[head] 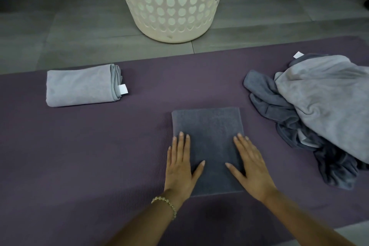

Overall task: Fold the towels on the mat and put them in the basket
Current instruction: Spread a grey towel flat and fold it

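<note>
Purple mat (79,146) runs the full width, its far edge against the grey tiled floor (60,26). The white basket (171,6) stands upright on the floor just past that edge, centre top. There is bare mat between the dark grey folded towel (207,126) and the light grey folded towel (79,86) at far left, and a narrower bare strip before the loose towel pile (319,106) at right. The dark towel lies flat at centre under both hands. Left hand (179,168) lies along its left edge and right hand (251,168) along its right edge. Both are palm down with fingers straight and thumbs spread inward, pressing flat and gripping nothing. Beaded bracelet (165,203) on the left wrist.
</note>
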